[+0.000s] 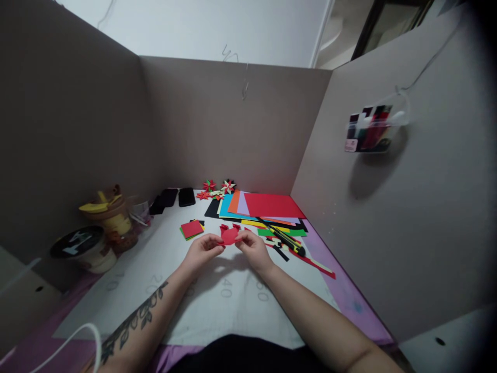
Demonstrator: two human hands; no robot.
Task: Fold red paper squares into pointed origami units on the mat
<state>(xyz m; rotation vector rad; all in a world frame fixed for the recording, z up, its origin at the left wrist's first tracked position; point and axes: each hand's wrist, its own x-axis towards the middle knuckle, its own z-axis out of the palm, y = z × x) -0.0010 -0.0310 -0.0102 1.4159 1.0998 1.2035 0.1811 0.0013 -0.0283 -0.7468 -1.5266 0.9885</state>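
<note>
A small piece of red folded paper with raised flaps is held up between both hands over the white sheet. My left hand pinches its left edge between thumb and fingers. On the opposite edge, my right hand grips it the same way. Just left of the paper lies a stack of small paper squares, red on top with green and yellow beneath. A black and yellow utility knife rests to the right among coloured paper strips.
Folded paper stars sit at the back beside large coloured sheets. Dark phone-like objects lie at back left. Cups and tubs stand along the left panel. A clear container hangs on the right panel.
</note>
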